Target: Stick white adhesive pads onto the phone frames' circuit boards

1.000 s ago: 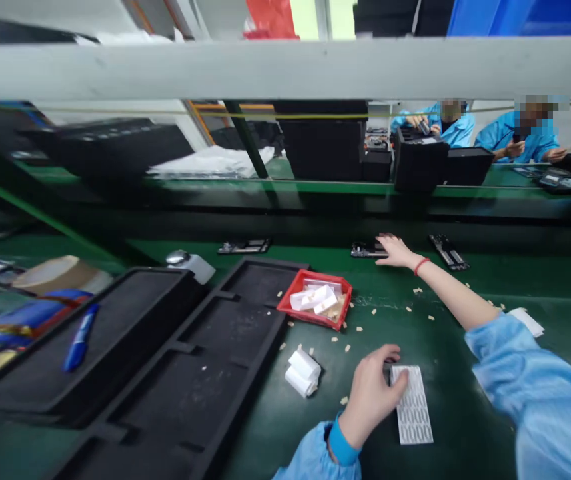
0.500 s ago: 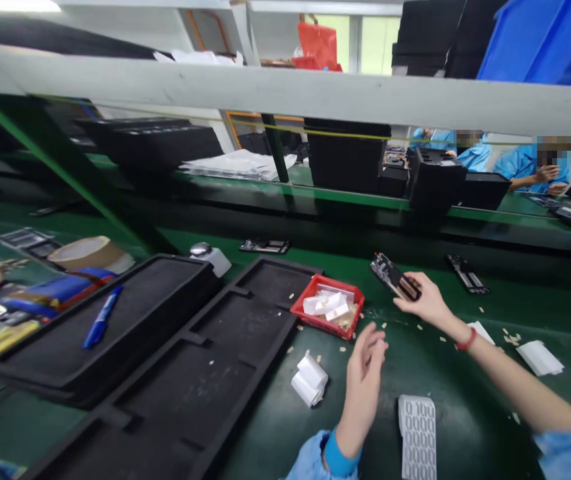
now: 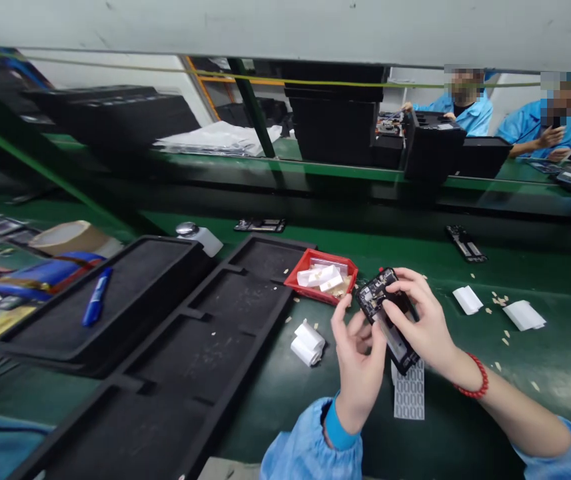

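An opened phone (image 3: 396,333), black with a bare circuit board at its upper end, is tilted above the bench between my hands. My left hand (image 3: 358,363) has its thumb at the phone's lower left edge and its other fingers curled beside and behind it. Across the phone's right side lies my right hand (image 3: 428,327), its thumb and forefinger tips close together over the circuit board. Whether a small part sits between those tips I cannot make out. A sheet of grey die-cut stickers (image 3: 409,397) lies below the phone, its top partly covered.
A red bin (image 3: 295,287) holds white folded papers and tan bits. Left of it are a black compartment tray (image 3: 205,360), a black box with a blue marker (image 3: 98,297) on it, and a dispenser bottle (image 3: 205,240). Opened phones (image 3: 466,244) and white paper pieces (image 3: 524,315) lie around.
My right hand has brought the phone down and towards me, and its fingers now reach over the circuit board. My left hand has come up to the phone's edge. The view has tilted down.
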`<control>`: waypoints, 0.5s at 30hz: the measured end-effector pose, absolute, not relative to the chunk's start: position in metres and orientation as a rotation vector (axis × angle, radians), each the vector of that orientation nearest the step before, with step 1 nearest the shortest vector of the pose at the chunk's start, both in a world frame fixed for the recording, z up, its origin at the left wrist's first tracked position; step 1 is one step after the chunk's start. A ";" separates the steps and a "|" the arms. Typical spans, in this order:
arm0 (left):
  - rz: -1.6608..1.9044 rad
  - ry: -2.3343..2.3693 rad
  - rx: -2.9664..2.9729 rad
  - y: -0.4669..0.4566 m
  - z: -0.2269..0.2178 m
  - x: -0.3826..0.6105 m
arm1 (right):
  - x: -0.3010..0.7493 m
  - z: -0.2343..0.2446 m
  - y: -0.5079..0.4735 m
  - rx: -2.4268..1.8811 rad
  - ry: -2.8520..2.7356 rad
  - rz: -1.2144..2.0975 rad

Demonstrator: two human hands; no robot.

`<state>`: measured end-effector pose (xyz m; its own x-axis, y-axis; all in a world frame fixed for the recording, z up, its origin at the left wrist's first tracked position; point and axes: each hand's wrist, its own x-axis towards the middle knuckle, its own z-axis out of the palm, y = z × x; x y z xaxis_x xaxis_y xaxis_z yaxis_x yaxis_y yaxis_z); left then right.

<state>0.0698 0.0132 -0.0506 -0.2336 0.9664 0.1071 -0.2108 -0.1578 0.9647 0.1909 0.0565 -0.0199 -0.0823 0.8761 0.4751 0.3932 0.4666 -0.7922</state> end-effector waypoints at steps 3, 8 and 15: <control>1.569 1.236 1.191 0.010 -0.047 0.065 | 0.184 -0.016 0.057 -1.061 -1.653 0.591; 1.518 1.279 1.328 0.007 -0.035 0.056 | 0.178 -0.012 0.047 -1.023 -1.690 0.455; 1.582 1.287 1.443 0.005 -0.032 0.057 | 0.181 -0.003 0.039 -0.902 -1.838 0.290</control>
